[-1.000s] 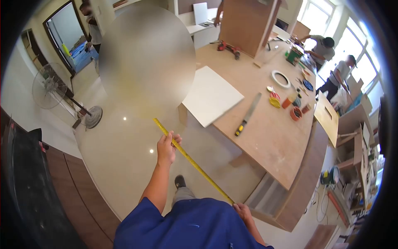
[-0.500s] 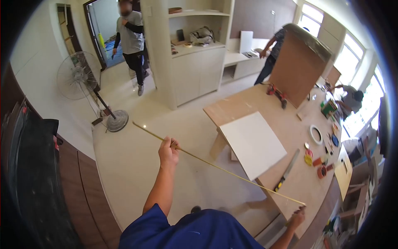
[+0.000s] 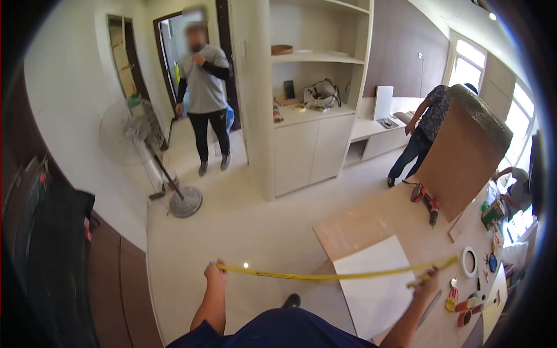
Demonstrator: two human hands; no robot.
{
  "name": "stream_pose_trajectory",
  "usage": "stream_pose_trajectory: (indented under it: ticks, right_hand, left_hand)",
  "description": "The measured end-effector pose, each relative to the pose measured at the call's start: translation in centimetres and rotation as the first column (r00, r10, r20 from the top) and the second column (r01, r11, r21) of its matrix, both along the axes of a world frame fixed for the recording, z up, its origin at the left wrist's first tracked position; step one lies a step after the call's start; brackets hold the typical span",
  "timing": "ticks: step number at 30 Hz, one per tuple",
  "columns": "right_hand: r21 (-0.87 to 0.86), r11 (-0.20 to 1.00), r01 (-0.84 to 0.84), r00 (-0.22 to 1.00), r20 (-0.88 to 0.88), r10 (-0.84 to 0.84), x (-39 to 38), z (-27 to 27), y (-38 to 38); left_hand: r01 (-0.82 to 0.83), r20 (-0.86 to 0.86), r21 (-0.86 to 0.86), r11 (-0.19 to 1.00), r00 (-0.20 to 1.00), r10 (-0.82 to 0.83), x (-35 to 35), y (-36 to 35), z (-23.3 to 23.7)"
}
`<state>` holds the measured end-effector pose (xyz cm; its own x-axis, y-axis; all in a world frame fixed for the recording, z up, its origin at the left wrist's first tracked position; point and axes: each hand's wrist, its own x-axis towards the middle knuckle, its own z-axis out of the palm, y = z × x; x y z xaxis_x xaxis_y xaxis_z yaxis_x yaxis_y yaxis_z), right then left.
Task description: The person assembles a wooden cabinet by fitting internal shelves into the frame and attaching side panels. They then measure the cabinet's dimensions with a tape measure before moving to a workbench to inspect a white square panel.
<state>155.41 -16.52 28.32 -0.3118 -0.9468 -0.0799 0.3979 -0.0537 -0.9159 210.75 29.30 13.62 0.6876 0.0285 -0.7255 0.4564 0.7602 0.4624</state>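
Note:
A yellow measuring tape (image 3: 313,276) is stretched roughly level in front of me, sagging slightly in the middle. My left hand (image 3: 216,271) is closed on its left end, over the floor. Toward the other end, my right hand (image 3: 427,283) is closed round the tape, its fingers a little blurred. A short yellow piece shows beside that hand, and the strip runs on past it to the upper right. Below the tape lies a white panel (image 3: 371,284) on the wooden worktable (image 3: 354,232), overhanging its near left edge.
On the worktable are a red cordless drill (image 3: 426,203), a tape roll (image 3: 469,262), a saw blade (image 3: 429,309) and a tall brown board (image 3: 458,156). A standing fan (image 3: 185,201) is at left. One person (image 3: 206,87) faces me near the doorway; two others are beyond the table.
My view has tilted up. My right hand has come up from the table's near corner, bringing the tape from a slant to nearly level. The person by the doorway has come closer.

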Motion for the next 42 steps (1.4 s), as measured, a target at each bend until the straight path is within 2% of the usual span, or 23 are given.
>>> stream_pose_trajectory:
  ticks: [1,3,4,6,7,9,11,13,15,17,19,21,23,24,26,28,29,31,34,37,39,41,42]
  right_hand:
    - [0.033,0.992,-0.121,0.993,0.013,0.121,6.8,0.9,0.0]
    - [0.093,0.929,-0.358,0.93,0.123,0.346,18.3,1.6,-0.3]
    - [0.006,0.882,-0.471,0.875,0.133,0.466,23.3,1.1,0.1]
    - [0.058,0.834,-0.549,0.828,0.176,0.533,32.0,0.9,2.0]
    - [0.122,0.75,-0.65,0.76,0.147,0.634,34.9,-0.2,2.3]
    - [0.115,0.596,-0.795,0.596,0.329,0.733,39.8,0.1,4.5]
    - [0.045,0.476,-0.878,0.456,0.381,0.804,43.8,-2.7,5.0]
    - [0.018,0.482,-0.876,0.454,0.369,0.811,46.9,-2.6,5.4]
    - [0.015,0.483,-0.875,0.457,0.354,0.816,49.7,-3.0,5.3]
    - [0.023,0.491,-0.871,0.472,0.316,0.823,52.8,-3.2,3.9]
    - [0.007,0.513,-0.859,0.493,0.29,0.821,55.6,-2.5,2.3]
    - [0.02,0.503,-0.864,0.488,0.28,0.827,58.6,-2.6,0.6]
    - [0.044,0.452,-0.891,0.446,0.273,0.853,61.8,-2.3,-2.2]
    - [0.028,0.496,-0.868,0.48,0.303,0.823,63.8,-2.0,-3.2]
    - [0.031,0.559,-0.829,0.532,0.356,0.768,67.2,-0.7,-4.0]
    - [-0.032,0.57,-0.821,0.514,0.395,0.762,70.5,1.0,-5.6]
    - [-0.063,0.576,-0.815,0.502,0.418,0.757,72.0,2.2,-6.5]
    - [-0.025,0.64,-0.768,0.581,0.394,0.712,74.4,5.3,-8.4]
    - [-0.025,0.672,-0.741,0.619,0.365,0.696,77.5,8.8,-12.0]
    - [-0.147,0.663,-0.734,0.609,0.288,0.739,80.9,13.3,-16.6]
    - [-0.19,0.649,-0.737,0.628,0.165,0.761,84.0,16.4,-20.8]
    - [-0.289,0.582,-0.761,0.609,-0.007,0.793,86.9,20.7,-24.9]
    - [-0.337,0.536,-0.774,0.573,-0.016,0.819,88.5,22.6,-26.8]
  left_hand:
    - [0.049,-0.043,-0.054,0.997,0.998,-0.051,-0.1,-0.5,0.8]
    - [0.284,0.091,-0.103,0.953,0.957,-0.275,-1.1,-2.4,2.4]
    - [0.327,0.13,-0.164,0.931,0.943,-0.308,-1.4,-4.4,3.3]
    - [0.416,0.164,-0.22,0.882,0.907,-0.387,-2.2,-7.9,4.5]
    - [0.462,0.172,-0.232,0.856,0.886,-0.431,-2.2,-10.3,5.2]
    - [0.541,0.229,-0.211,0.814,0.837,-0.497,-2.8,-14.5,9.1]
    - [0.647,0.321,-0.184,0.74,0.751,-0.577,-1.4,-18.2,10.2]
    - [0.766,0.419,-0.12,0.631,0.615,-0.668,0.9,-20.0,9.2]
    - [0.764,0.348,-0.027,0.645,0.612,-0.71,2.4,-22.7,11.1]
    - [0.793,0.387,0.178,0.583,0.488,-0.782,5.1,-25.7,10.5]
    - [0.76,0.383,0.418,0.497,0.349,-0.855,7.6,-28.3,10.6]
    - [0.712,0.372,0.609,0.35,0.133,-0.919,11.5,-30.8,10.1]
    - [0.571,0.312,0.792,0.215,-0.076,-0.947,16.1,-34.2,10.7]
    - [0.429,0.286,0.885,0.18,-0.198,-0.938,18.5,-35.6,10.7]
    - [0.284,0.284,0.938,0.198,-0.302,-0.91,21.8,-38.1,13.0]
    - [0.08,0.255,0.966,0.245,-0.424,-0.869,25.0,-40.9,16.2]
    - [0.078,0.287,0.956,0.284,-0.467,-0.837,26.4,-42.2,17.7]
    - [0.074,0.334,0.932,0.355,-0.555,-0.762,28.8,-44.9,20.2]
    - [0.028,0.345,0.909,0.416,-0.612,-0.711,31.5,-48.7,23.9]
    - [0.041,0.437,0.859,0.511,-0.579,-0.688,34.2,-53.3,26.9]
    - [-0.026,0.454,0.832,0.555,-0.543,-0.706,36.3,-56.4,30.6]
    - [-0.056,0.463,0.831,0.553,-0.48,-0.745,38.5,-59.6,34.8]
    - [-0.128,0.473,0.8,0.586,-0.466,-0.748,39.9,-61.3,36.8]
